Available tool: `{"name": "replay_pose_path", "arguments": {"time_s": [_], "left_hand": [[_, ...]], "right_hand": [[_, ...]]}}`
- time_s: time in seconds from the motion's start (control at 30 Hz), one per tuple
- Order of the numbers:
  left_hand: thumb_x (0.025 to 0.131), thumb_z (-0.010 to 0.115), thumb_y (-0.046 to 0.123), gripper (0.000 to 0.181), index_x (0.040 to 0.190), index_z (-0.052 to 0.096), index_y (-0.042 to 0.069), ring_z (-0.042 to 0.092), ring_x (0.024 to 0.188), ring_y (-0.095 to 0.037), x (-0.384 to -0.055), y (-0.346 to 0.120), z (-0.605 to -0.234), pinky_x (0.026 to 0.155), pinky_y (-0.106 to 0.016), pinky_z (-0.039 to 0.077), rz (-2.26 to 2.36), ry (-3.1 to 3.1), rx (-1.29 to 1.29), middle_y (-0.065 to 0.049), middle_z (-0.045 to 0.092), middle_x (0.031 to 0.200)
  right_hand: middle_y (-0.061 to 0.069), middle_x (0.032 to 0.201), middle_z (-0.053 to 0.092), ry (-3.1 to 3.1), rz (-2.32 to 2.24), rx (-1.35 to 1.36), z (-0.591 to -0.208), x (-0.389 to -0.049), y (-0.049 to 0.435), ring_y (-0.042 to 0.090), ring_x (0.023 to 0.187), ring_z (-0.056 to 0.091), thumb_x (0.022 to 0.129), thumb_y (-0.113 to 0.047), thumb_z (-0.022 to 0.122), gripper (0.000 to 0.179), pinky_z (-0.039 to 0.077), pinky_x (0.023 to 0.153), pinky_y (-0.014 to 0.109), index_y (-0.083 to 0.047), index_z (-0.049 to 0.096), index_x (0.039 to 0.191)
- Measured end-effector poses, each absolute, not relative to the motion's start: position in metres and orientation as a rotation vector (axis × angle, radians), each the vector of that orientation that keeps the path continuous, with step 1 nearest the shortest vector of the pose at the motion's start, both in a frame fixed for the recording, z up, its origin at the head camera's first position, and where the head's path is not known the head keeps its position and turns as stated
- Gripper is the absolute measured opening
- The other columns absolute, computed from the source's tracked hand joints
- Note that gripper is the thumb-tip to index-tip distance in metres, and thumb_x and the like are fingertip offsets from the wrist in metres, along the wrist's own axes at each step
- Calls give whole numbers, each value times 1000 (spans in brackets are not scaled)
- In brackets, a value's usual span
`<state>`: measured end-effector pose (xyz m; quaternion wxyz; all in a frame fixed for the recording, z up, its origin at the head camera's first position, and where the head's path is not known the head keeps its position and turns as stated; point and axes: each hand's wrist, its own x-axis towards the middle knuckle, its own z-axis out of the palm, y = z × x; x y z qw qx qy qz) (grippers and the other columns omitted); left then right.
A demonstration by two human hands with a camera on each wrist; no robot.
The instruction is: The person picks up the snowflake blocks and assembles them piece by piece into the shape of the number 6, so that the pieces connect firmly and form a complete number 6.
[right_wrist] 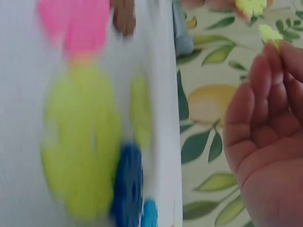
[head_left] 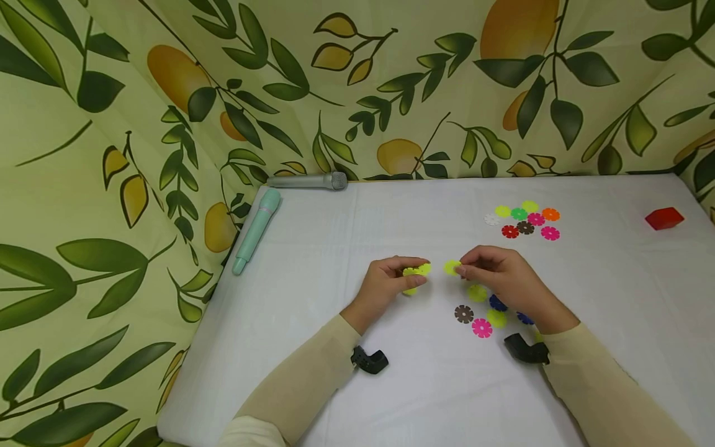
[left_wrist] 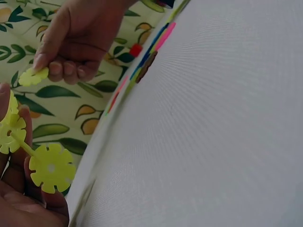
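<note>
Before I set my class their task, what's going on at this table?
A person's left hand holds some joined yellow discs, while the right hand pinches a single yellow disc nearby, not yet touching them. Loose discs in several colours lie on the white table by the right hand, with another group farther back. A green microphone and a grey one lie at the back left, a red block at the far right.

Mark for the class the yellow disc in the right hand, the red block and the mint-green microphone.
Yellow disc [head_left: 451, 267] in the right hand [head_left: 505, 274]: head view, on its uncovered face.
Red block [head_left: 664, 218]: head view, middle of its visible surface.
Mint-green microphone [head_left: 256, 233]: head view, middle of its handle.
</note>
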<state>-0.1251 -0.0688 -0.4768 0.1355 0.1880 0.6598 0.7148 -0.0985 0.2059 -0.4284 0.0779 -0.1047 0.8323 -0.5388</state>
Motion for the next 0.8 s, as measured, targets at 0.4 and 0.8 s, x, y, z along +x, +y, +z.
{"name": "replay_pose_path", "arguments": {"time_s": [0.4, 0.8], "left_hand": [[97, 84, 8, 31, 127, 79, 0, 64, 94, -17, -124, -69, -479, 73, -24, 54, 2011, 1893, 646, -7, 76, 115], [96, 83, 3, 30, 125, 79, -2, 63, 92, -17, -123, -68, -476, 71, -24, 51, 2022, 1874, 636, -6, 76, 113]], "right_hand": [[11, 93, 74, 2464, -1692, -431, -429, -91, 191, 39, 82, 65, 101, -6, 79, 5, 54, 65, 30, -5, 76, 104], [8, 90, 75, 2561, -1568, -538, -427, -92, 190, 23, 80, 66, 100, -5, 81, 5, 55, 69, 29, -9, 77, 100]]}}
